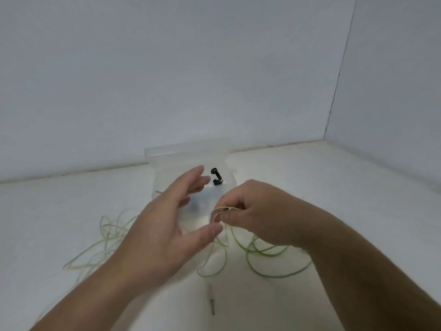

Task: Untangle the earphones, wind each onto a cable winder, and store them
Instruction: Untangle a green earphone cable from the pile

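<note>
From the head view, a loop of the green earphone cable [262,253] is pinched between the curled fingers and thumb of the right hand [260,211], raised just above the table [346,187]. The left hand [167,225] is held open with fingers spread and nothing gripped, its thumb just beside the raised loop. The rest of the cable is strewn in loose coils across the table on both sides of the hands, and its plug [211,298] lies near the viewer. Behind the hands a clear container [188,151] is seen, with a black earphone [215,175] inside. The cable is judged light, thin and limp, likely to snag on itself, so it is best taken near the plug or one free end and fed through gently, never yanked.
</note>
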Tool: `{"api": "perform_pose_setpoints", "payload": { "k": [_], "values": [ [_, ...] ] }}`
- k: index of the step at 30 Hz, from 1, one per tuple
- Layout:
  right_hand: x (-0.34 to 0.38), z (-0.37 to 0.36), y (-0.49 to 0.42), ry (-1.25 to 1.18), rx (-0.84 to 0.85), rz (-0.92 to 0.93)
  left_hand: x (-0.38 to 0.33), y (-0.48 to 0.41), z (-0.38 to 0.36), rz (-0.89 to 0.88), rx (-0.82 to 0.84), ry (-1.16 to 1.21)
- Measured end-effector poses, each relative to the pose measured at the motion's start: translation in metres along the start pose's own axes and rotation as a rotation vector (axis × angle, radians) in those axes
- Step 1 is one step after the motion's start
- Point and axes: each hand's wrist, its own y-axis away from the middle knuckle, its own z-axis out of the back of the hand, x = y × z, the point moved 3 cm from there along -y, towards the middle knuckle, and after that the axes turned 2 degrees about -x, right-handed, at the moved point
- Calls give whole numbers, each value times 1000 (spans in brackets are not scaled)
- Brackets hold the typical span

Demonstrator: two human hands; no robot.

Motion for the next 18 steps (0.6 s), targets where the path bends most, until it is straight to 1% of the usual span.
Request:
{"api": "perform_pose_setpoints", "payload": {
  "k": [2, 3, 4, 6, 8, 9, 11, 12, 14, 16, 18],
  "values": [
    [4, -6, 0, -30, 26, 50, -6, -4, -17, 78, 158, 68],
    [3, -4, 1, -61, 2, 48, -9, -8, -22, 107, 208, 92],
    [2, -3, 1, -109, -40, 31, -11, -12, -22, 132, 206, 110],
    [-8, 7, -1, -168, -206, -48, -11, -24, -17, 213, 96, 169],
    [-27, 19, -3, -84, -413, -187, -8, -36, -10, 318, -47, 310],
    [-36, 26, -4, -1, -500, -272, -10, -41, -6, 332, -103, 380],
    [-50, 38, 0, 144, -634, -439, -19, -49, 0, 255, -153, 485],
    [-56, 43, 2, 186, -660, -505, -24, -49, 0, 200, -164, 532],
    [-68, 46, 3, 267, -624, -614, -28, -44, -7, 118, -163, 590],
    [-82, 43, 1, 372, -510, -696, -26, -34, -16, 69, -116, 524],
    [-91, 40, 0, 433, -403, -737, -23, -26, -20, 52, -34, 469]
  ]
}}
